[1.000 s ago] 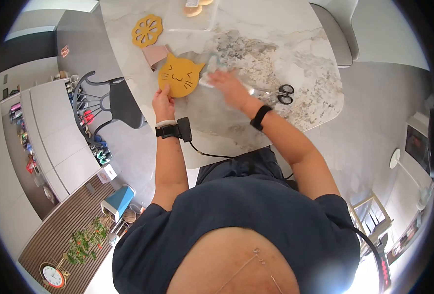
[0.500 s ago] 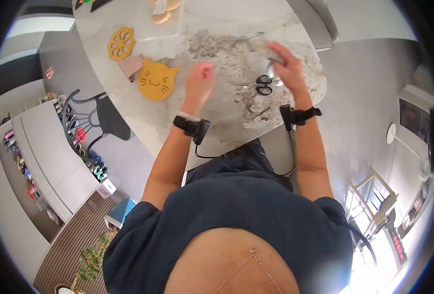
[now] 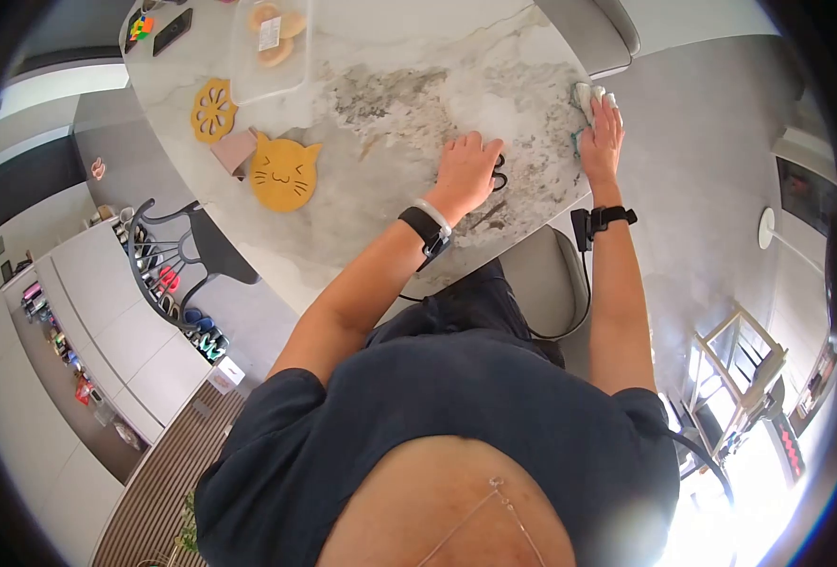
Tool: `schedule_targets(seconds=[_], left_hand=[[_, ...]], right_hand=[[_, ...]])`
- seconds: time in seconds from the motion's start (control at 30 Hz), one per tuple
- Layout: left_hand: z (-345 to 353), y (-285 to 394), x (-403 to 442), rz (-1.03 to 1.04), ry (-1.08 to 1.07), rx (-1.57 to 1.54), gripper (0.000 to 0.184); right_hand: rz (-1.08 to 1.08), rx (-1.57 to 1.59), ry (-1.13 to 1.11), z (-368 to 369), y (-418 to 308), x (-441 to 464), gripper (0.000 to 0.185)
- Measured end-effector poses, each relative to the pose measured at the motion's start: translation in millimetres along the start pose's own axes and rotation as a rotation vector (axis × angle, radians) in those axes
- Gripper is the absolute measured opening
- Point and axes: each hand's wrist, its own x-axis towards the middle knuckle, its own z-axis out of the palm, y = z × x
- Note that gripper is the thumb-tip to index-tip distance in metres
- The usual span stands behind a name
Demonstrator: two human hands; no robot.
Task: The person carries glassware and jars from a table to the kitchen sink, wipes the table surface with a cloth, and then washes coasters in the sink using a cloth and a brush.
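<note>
My left hand [image 3: 468, 173] is low over the tabletop, its fingers curled on a pair of scissors. Only the black handle loops of the scissors [image 3: 500, 180] show at its right side; the blades are hidden. At the table's right edge, my right hand [image 3: 604, 142] has its fingers over a crumpled white-and-teal thing [image 3: 584, 96]. Its exact kind cannot be made out, as the hand covers part of it. Dark straps with small devices sit on both wrists.
Left on the marble table [image 3: 371, 189] lie a yellow cat-face mat [image 3: 284, 175], a yellow flower-shaped mat [image 3: 213, 111] and a pinkish piece [image 3: 234, 151]. Farther back are a clear container of round bread [image 3: 272, 47], a phone [image 3: 172, 32] and a puzzle cube [image 3: 141, 28]. Chairs stand around.
My left hand has moved right and onto the scissors. My right hand has gone right to the table edge with the crumpled thing. The view has shifted slightly.
</note>
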Motion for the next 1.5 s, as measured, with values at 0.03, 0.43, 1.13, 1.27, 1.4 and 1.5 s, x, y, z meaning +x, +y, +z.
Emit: schedule_targets(seconds=[0.03,0.43,1.13,1.27,1.4,1.5], left_hand=[[2.4,-4.0,0.1,-0.027,-0.038,0.009,0.037],[-69.0,-192.2,-78.9,-0.769,0.433,-0.251,0.049],[-96.4,-216.2,-135.2,-0.923,0.532,0.066,0.047],[-95.8,-206.6,-133.4,-0.899,0.607,0.157,0.044],[-89.1,-208.1,-135.5,-0.704,0.739,0.141,0.031],[-84.4,-203.2,-134.9,-0.589,0.756,-0.014,0.022]], right_hand=[[0.003,0.005,0.001,0.8,-4.4,4.0,0.052],[-0.333,0.023,-0.165,42.3,-115.0,-46.3,0.06],[-0.464,0.591,-0.323,57.5,-198.6,-88.6,0.058],[-0.03,0.586,-0.14,-3.3,-104.3,-34.5,0.055],[0.009,0.288,-0.042,-26.1,6.1,-12.5,0.054],[-0.112,-0.063,0.027,-9.2,14.8,-26.8,0.055]])
